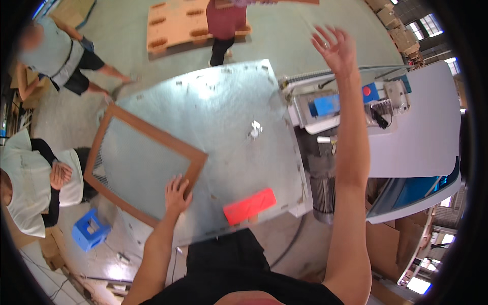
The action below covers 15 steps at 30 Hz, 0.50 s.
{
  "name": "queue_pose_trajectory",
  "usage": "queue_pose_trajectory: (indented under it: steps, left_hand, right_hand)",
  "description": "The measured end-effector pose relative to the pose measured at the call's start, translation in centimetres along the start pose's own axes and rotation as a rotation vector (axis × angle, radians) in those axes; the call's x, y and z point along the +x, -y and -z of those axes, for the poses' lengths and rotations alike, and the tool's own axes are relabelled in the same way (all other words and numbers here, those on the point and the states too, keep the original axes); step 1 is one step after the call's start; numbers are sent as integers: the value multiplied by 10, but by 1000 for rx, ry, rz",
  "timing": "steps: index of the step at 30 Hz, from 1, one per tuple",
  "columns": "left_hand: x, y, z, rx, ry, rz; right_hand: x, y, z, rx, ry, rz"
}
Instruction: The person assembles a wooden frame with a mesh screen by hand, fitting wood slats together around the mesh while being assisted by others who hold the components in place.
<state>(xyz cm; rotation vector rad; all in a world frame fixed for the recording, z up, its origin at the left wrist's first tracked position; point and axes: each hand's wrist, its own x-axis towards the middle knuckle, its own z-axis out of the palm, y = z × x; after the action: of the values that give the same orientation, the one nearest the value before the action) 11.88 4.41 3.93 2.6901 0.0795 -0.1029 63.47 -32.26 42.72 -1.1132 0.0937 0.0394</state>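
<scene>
A brown rectangular frame (147, 129) lies slanted on the left half of a grey metal tabletop (234, 168), and its left corner reaches the table's edge. My left hand (177, 195) lies at the frame's near right corner, fingers spread and flat across its inner edge. Far forward and to the right, my right hand (336, 48) is raised with fingers apart, slightly blurred and holding nothing. A red block-shaped object (249, 206) sits near the table's front edge. Small whitish bits (255, 129) lie right of the table's middle.
A machine with a blue part (326, 105) and pale panel (414, 127) adjoins the table's right side. Two people (58, 53) (30, 183) are at the left; another person (226, 23) is beyond, beside a pallet (178, 25). A blue stool (91, 230) stands lower left.
</scene>
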Motion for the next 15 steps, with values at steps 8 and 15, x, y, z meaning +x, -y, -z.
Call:
queue_pose_trajectory:
  steps: [8,15]
  left_hand:
    - [-11,5,-2,49,31,30]
    - [8,-5,14,13,47,-30]
  right_hand:
    - [-254,-238,6,-1346,1400,-238]
    - [-375,-306,99,-1384,1228,-280]
